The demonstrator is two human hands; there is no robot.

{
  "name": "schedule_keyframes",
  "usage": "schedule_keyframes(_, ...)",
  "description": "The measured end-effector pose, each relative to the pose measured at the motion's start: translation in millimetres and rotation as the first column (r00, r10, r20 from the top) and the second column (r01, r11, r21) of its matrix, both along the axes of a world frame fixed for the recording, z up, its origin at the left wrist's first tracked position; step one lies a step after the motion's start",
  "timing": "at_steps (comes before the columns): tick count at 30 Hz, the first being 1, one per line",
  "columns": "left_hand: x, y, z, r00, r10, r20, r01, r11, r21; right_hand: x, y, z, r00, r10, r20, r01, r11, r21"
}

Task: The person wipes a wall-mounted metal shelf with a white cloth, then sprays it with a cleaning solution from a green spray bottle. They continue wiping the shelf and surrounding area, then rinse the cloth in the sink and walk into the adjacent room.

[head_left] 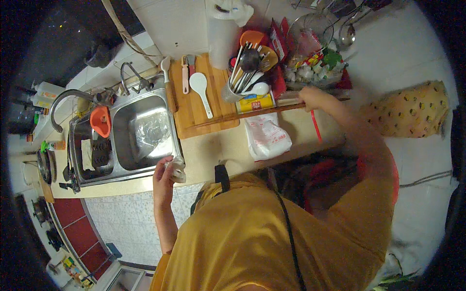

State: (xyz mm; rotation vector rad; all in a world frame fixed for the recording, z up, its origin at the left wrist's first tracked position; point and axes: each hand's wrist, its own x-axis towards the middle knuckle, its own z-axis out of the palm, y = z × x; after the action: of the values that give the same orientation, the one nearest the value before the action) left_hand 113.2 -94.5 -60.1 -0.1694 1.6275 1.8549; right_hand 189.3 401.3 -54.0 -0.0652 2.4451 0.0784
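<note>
My left hand [164, 175] is closed on a crumpled white cloth or tissue [177, 169], just in front of the sink's near right corner. My right hand [313, 98] reaches to the right part of the counter, its fingers curled down; what they hold, if anything, is hard to make out. A thin red strip [316, 126] hangs just below that hand. Beside it, a long thin brown stick [228, 117] runs leftward across the wooden cutting board [189, 114]. Left of the hand are a yellow packet [258, 104] and a white plastic packet [268, 138] with red print.
A double steel sink [145, 131] with an orange-red basket [100, 121] lies left. A white rice paddle [201, 92] and a knife [185, 77] rest on the board. Behind are a utensil holder [233, 92], a paper roll [223, 39] and a clear bag of food [310, 72].
</note>
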Motion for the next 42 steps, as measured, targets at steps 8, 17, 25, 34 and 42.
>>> schedule_keyframes(8, 19.2, -28.8, -5.5, 1.000, 0.014, 0.014, -0.013, 0.994, -0.106, 11.8, -16.3, -91.0, 0.987, -0.055, -0.151, 0.100, 0.945, 0.310)
schedule_keyframes(17, 23.7, -41.0, -8.0, 0.999, -0.029, 0.016, 0.029, 0.999, -0.033, 32.9, -164.5, 198.0, 0.765, -0.317, -0.561, 0.106, 0.921, -0.375)
schedule_keyframes(25, -0.2, -26.0, -6.9, 0.966, -0.243, -0.088, 0.220, 0.953, -0.210, 28.6, -148.4, 212.4, 0.134, -0.886, -0.443, -0.281, 0.395, -0.875)
schedule_keyframes(34, -26.6, -9.5, 7.5, 0.986, -0.144, -0.081, 0.148, 0.988, 0.036, 12.1, -49.3, 365.3, -0.457, -0.272, -0.847, -0.057, 0.959, -0.277)
schedule_keyframes(42, -38.3, 10.2, 33.4, 0.961, -0.165, -0.224, 0.194, 0.974, 0.114, -36.4, 73.8, 447.3, 0.169, 0.015, -0.985, 0.383, 0.920, 0.080)
